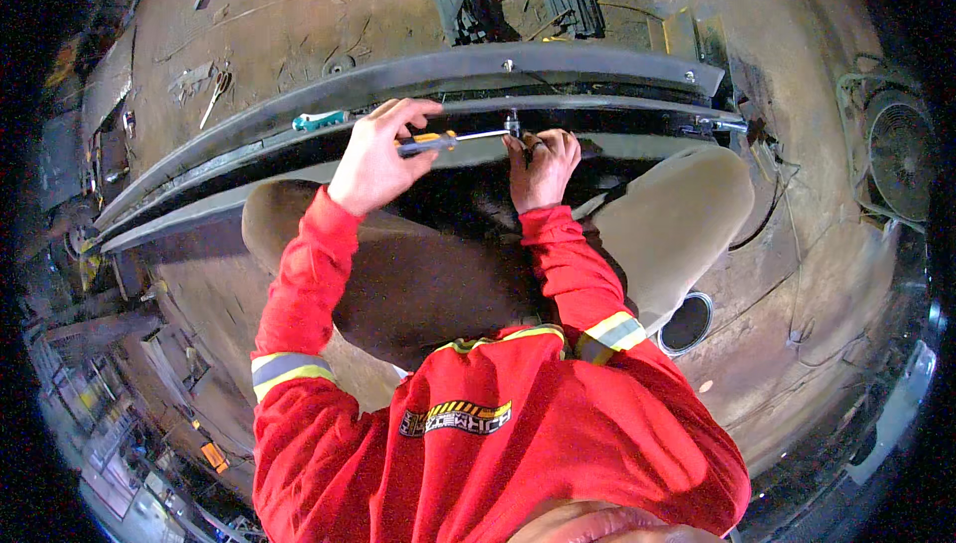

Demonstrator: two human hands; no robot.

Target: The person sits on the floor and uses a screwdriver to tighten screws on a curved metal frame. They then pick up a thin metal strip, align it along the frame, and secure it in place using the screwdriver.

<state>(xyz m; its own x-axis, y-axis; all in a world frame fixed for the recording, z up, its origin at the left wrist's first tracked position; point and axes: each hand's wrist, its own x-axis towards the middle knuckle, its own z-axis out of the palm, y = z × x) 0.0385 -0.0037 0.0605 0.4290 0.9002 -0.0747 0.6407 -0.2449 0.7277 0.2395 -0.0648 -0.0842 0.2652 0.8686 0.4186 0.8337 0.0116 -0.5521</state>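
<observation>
1. Left hand point(376, 157): fingers wrapped shut around the yellow-and-black handle of a screwdriver point(450, 139). The handle end sits inside the fist; the shaft leaves the hand toward the person's right.

2. Screwdriver axis: close to level, running left to right along the line of the steel. The bright shaft ends at a small bolt point(512, 125) standing in the dark channel of the long curved beam point(418, 75). Tip and bolt appear to be touching; the view is too small there to confirm seating.

3. Right hand point(543, 167): it comes up from below, fingertips pinched together at the base of the bolt, just beneath the screwdriver tip. What the fingers grip, if anything beyond the bolt itself, cannot be made out.

4. Key relation: the bolt lies to the right of the left fist, a shaft-length off, and directly at the right fingertips. The right hand is the nearer one; the left reaches it only through the tool.

5. Surroundings: a second tool with a teal handle point(321, 120) lies on the beam to the left of the left hand, apart from it. A round dark opening point(685, 323) shows in the floor by the person's right knee. A fan point(901, 153) stands at far right, well apart.
</observation>
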